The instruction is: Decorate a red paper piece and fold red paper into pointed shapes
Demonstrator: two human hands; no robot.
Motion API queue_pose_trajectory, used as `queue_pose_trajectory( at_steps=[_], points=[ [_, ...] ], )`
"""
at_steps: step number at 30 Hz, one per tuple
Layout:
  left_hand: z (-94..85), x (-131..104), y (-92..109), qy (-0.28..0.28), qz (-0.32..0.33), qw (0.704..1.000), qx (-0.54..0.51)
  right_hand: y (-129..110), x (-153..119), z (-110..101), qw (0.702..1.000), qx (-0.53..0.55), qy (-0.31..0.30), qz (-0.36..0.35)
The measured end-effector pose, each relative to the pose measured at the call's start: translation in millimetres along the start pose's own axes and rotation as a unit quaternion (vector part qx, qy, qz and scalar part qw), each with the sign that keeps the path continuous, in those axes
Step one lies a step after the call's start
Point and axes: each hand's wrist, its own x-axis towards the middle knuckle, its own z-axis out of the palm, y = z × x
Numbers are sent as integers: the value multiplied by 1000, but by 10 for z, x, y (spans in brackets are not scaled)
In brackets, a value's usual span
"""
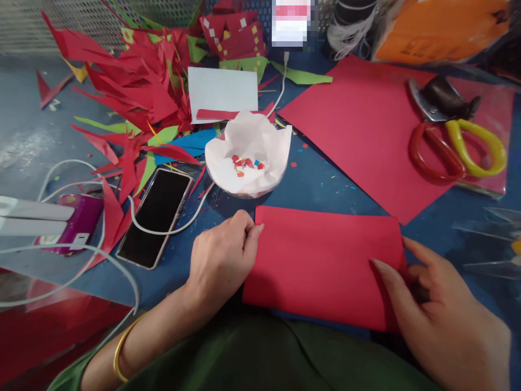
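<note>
A flat, rectangular piece of red paper [321,266] lies at the near edge of the blue table, in front of my body. My left hand [223,252] pinches its upper left edge between thumb and curled fingers. At the right edge, my right hand [439,304] holds the paper with the thumb on top and the fingers at the side and underneath. Just beyond the paper stands a round bowl [280,157] lined with white paper, with small red, orange and blue paper bits [248,164] inside.
Scissors [456,149] with red and yellow handles lie on a large red sheet [358,125] at right. A phone [157,217], white cable [57,163] and purple power bank [73,222] are at left. Red paper scraps [150,81] heap behind, beside a white card [223,92].
</note>
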Motion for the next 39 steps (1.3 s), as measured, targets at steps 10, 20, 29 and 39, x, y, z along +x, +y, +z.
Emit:
queue_pose_trajectory(
  at_steps=[10, 20, 29, 39],
  points=[
    [-12, 10, 10, -9, -3, 1000, 15, -14, -11, -6, 1000, 2, 7, -26],
    [-73, 36, 52, -13, -10, 996, 87, -6, -19, 57, 994, 50, 42, -91],
    [-34, 158, -97, 77, 289, 946, 127, -25, -12, 105, 987, 65, 66, -130],
    [-260, 376, 181, 0, 417, 892, 177, -37, 1, 103, 989, 58, 47, -127]
  ],
)
